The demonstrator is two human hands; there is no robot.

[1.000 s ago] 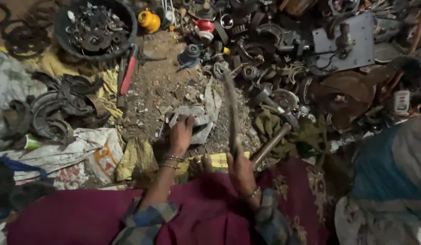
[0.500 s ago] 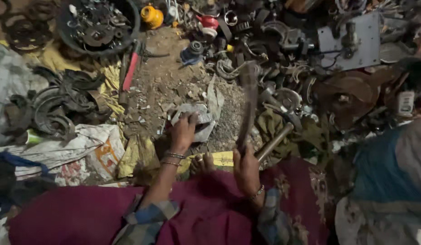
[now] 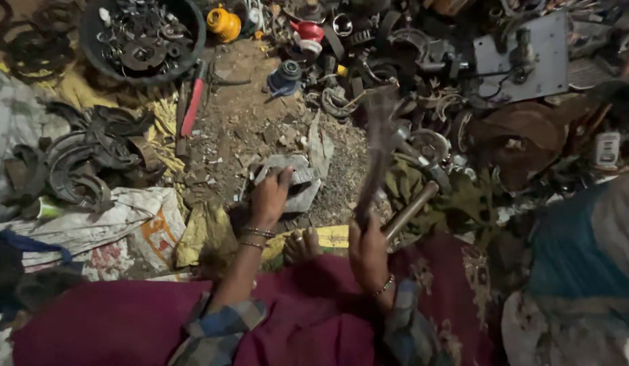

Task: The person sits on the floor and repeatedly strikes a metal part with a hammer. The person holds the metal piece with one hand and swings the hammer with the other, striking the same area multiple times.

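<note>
Head view, looking down past your lap: your left hand (image 3: 270, 196) rests on a flat grey metal piece (image 3: 291, 181) that lies on the dirt floor (image 3: 240, 129), fingers pressed over its near edge in a closed grip. Your right hand (image 3: 367, 249) is closed around the handle of a hammer (image 3: 379, 146), which is raised above the ground and blurred, so its head cannot be made out clearly. The hammer stands to the right of the metal piece and apart from it.

Just beside your right hand a metal rod (image 3: 409, 210) lies at a slant on the ground. Your bare toes (image 3: 301, 242) show between your two hands, near a yellow strip of material. A dark red cloth (image 3: 314, 305) covers your lap.

At upper left, a round black basin (image 3: 192, 41) holds rings and small metal parts. A red-handled tool (image 3: 191, 108) lies just below it on the floor. To the left, curved dark metal parts (image 3: 91, 159) are heaped next to a white sack (image 3: 118, 217). A yellow container (image 3: 225, 22) sits at the top, and a grey metal plate (image 3: 541, 64) with fittings lies among scrap at upper right. A person in blue clothing (image 3: 572, 264) sits at the right edge.
</note>
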